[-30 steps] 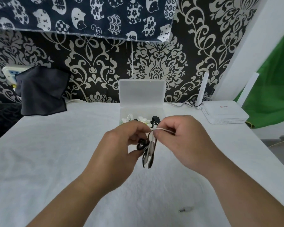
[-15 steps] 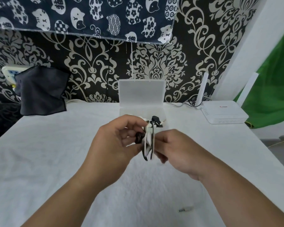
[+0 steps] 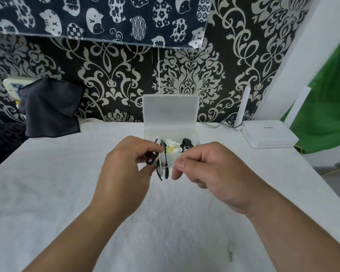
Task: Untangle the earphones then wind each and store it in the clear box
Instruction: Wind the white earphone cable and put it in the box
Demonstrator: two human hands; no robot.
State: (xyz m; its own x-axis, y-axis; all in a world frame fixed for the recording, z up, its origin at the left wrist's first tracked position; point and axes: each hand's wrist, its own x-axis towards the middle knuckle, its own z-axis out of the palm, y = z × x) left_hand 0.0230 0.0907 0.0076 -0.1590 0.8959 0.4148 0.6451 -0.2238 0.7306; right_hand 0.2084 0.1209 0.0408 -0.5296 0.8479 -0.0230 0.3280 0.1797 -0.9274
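A bench (image 3: 47, 193) covered with a white textured cloth is standing against a wall with black and cream patterned wallpaper (image 3: 110, 75). A navy cloth with cat prints (image 3: 86, 16) is hanging along the top of the wall. A dark cloth (image 3: 51, 108) is hanging at the far left edge of the bench, a white router (image 3: 267, 134) is sitting at the far right, and a green sheet (image 3: 326, 107) is hanging beyond it.

The clear box (image 3: 170, 112) is sitting at the far middle of the bench with its lid standing upright against the wall. Wound earphones in white and black are lying inside the base.

The left hand (image 3: 124, 173) is holding a wound coil of earphones (image 3: 161, 165) above the bench, just in front of the box; its fingers (image 3: 145, 148) are curling round the coil and gripping it. The right hand (image 3: 214, 173) is positioned just beside the coil; its thumb and fingers (image 3: 186, 163) are pinching a white cord (image 3: 170, 164) that is running out of the coil. A thin cord is trailing from under the right hand down to a small plug (image 3: 231, 256) lying on the near part of the bench.
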